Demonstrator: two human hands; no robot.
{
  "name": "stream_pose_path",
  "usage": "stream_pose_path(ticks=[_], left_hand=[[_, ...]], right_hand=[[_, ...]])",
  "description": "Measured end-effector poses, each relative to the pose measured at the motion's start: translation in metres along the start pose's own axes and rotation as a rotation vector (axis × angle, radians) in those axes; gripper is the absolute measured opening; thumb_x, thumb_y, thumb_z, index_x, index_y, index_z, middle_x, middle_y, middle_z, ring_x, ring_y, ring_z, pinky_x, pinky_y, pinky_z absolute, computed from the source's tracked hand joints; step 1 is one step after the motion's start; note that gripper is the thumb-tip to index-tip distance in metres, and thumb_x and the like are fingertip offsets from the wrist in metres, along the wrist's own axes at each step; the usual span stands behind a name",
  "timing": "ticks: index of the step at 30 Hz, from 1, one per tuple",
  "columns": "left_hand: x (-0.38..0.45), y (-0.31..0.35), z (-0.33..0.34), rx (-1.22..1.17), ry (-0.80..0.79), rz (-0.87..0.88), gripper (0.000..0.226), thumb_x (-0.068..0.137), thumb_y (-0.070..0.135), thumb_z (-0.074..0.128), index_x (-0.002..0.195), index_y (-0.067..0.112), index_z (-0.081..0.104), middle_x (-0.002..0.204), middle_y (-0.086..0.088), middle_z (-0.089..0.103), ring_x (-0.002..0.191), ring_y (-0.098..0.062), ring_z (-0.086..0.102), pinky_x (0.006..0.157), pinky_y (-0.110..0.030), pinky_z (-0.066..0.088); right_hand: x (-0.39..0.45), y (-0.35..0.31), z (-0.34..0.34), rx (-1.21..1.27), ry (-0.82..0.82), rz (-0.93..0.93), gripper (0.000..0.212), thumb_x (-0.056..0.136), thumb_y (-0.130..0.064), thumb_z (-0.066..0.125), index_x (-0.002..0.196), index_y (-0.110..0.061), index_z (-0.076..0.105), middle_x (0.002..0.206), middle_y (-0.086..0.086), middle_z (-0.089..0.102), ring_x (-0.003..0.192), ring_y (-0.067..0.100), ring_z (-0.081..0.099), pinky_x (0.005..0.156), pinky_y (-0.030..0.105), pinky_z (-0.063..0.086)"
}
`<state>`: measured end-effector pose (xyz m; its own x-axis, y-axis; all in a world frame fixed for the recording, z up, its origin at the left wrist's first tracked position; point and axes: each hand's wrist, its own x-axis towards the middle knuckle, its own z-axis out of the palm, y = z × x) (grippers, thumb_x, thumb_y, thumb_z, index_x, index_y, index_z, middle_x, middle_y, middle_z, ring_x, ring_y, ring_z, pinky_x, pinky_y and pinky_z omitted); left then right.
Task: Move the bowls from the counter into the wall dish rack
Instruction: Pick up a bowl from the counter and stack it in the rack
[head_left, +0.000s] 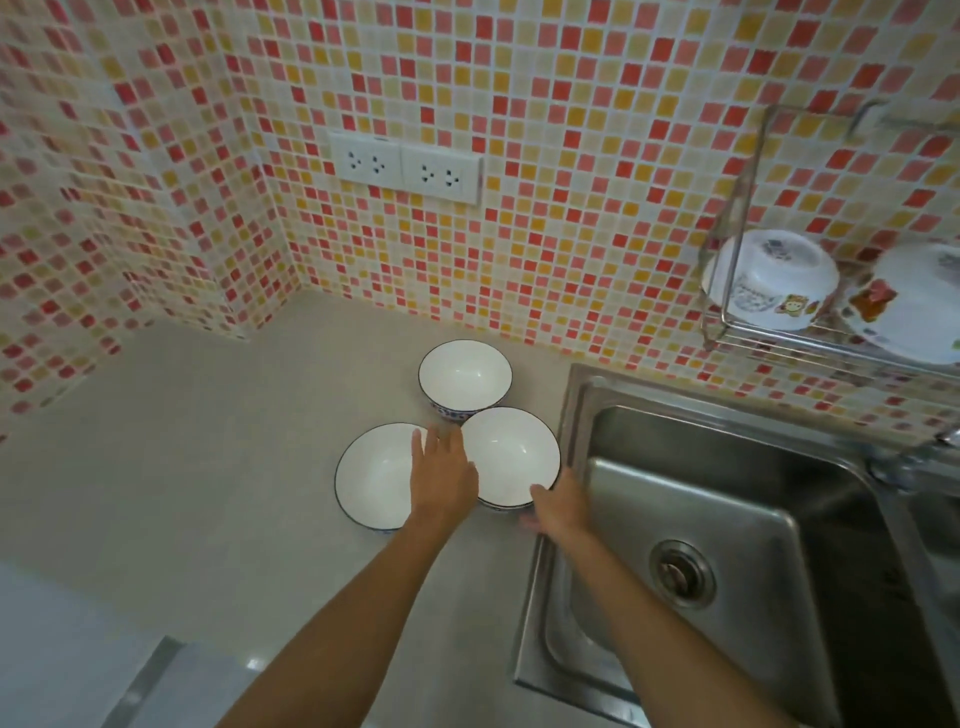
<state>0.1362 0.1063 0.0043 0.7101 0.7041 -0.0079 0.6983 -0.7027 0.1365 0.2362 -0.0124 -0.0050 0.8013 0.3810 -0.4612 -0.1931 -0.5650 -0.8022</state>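
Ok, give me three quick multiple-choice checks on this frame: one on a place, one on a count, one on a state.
1. Where is the steel wall dish rack?
A. above the stainless steel sink
B. under the white wall sockets
C. on the grey counter

2. How many white dark-rimmed bowls stand on the counter?
A. two
B. three
C. five

3. How do those bowls sit?
A. upside down
B. stacked
C. upright, side by side

Answers:
1 A, the rack hangs on the tiled wall over the sink.
2 B, the far bowl, the left bowl and the right bowl.
3 C, all three open upward, with the left hand and right hand at the right bowl.
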Motion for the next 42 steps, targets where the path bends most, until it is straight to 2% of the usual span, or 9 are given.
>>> stream_pose_path(ticks=[5,8,10,16,23,26,31,36,42], left_hand=[[-0.001,-0.002,0.001,-0.091,0.042,0.065,0.049,0.095,0.019,0.043,0.143,0.011,0.031,0.147,-0.007,0.039,0.143,-0.025,0.021,0.118,-0.040,0.003],[-0.010,0.005,-0.003,-0.523,0.166,0.054,0.050,0.095,0.020,0.047,0.143,0.011,0.035,0.148,-0.008,0.040,0.140,-0.024,0.028,0.118,-0.038,0.011],[-0.017,0.016,-0.015,-0.849,0.189,-0.032,0.048,0.094,0.027,0.051,0.140,0.016,0.042,0.140,-0.005,0.048,0.130,-0.022,0.041,0.111,-0.038,0.032],[-0.035,0.040,-0.054,-1.623,-0.285,-0.448,0.040,0.091,0.048,0.053,0.128,0.033,0.049,0.123,0.003,0.060,0.112,-0.021,0.057,0.094,-0.046,0.051],[-0.045,0.069,-0.074,-1.683,-0.360,-0.412,0.040,0.096,0.055,0.036,0.124,0.031,0.052,0.112,0.003,0.063,0.097,-0.015,0.059,0.078,-0.036,0.053],[-0.049,0.086,-0.083,-1.742,-0.338,-0.406,0.041,0.096,0.056,0.036,0.124,0.030,0.052,0.111,0.002,0.064,0.099,-0.018,0.059,0.078,-0.037,0.053],[-0.039,0.116,-0.109,-1.764,-0.256,-0.359,0.038,0.094,0.057,0.038,0.122,0.034,0.049,0.118,-0.001,0.060,0.110,-0.026,0.056,0.095,-0.047,0.049],[-0.030,0.145,-0.138,-1.799,-0.140,-0.307,0.035,0.095,0.054,0.039,0.121,0.034,0.049,0.107,0.004,0.062,0.100,-0.023,0.059,0.080,-0.040,0.052],[-0.028,0.171,-0.152,-1.751,-0.120,-0.218,0.038,0.094,0.058,0.035,0.122,0.036,0.051,0.108,0.006,0.064,0.097,-0.019,0.061,0.067,-0.034,0.053]], right_hand=[[-0.013,0.004,0.001,0.233,0.115,0.025,0.046,0.083,0.001,0.044,0.125,-0.013,0.054,0.122,0.012,0.056,0.091,0.036,0.062,0.056,0.049,0.060],[-0.033,-0.002,-0.008,0.303,0.130,0.022,0.039,0.084,0.001,0.042,0.119,-0.011,0.056,0.120,0.016,0.058,0.087,0.040,0.066,0.054,0.044,0.059],[-0.049,-0.013,-0.019,0.344,0.109,0.002,0.034,0.087,0.002,0.040,0.115,-0.010,0.055,0.113,0.014,0.059,0.085,0.037,0.067,0.051,0.037,0.058],[-0.091,-0.027,-0.050,0.355,0.116,-0.130,0.036,0.089,0.002,0.041,0.117,-0.014,0.057,0.101,0.003,0.062,0.081,0.025,0.068,0.055,0.038,0.060],[-0.103,-0.020,-0.092,0.375,0.075,-0.125,0.026,0.094,-0.013,0.055,0.118,-0.020,0.055,0.089,0.012,0.068,0.063,0.027,0.069,0.057,0.033,0.060],[-0.099,-0.021,-0.125,0.113,0.167,-0.228,0.049,0.086,-0.047,0.061,0.128,-0.022,0.056,0.115,0.004,0.069,0.094,0.018,0.069,0.086,0.040,0.057],[-0.083,-0.052,-0.215,-0.178,0.538,-0.533,0.051,0.096,-0.037,0.054,0.141,-0.015,0.046,0.151,0.002,0.040,0.140,0.018,0.035,0.114,0.035,0.027],[-0.043,-0.068,-0.282,-0.478,0.742,-0.703,0.058,0.099,-0.035,0.045,0.148,-0.006,0.032,0.158,0.011,0.027,0.148,0.024,0.018,0.121,0.041,0.013],[0.006,-0.060,-0.334,-0.703,0.807,-0.659,0.064,0.103,-0.044,0.022,0.147,0.002,0.029,0.155,0.020,0.027,0.147,0.031,0.020,0.121,0.048,0.009]])
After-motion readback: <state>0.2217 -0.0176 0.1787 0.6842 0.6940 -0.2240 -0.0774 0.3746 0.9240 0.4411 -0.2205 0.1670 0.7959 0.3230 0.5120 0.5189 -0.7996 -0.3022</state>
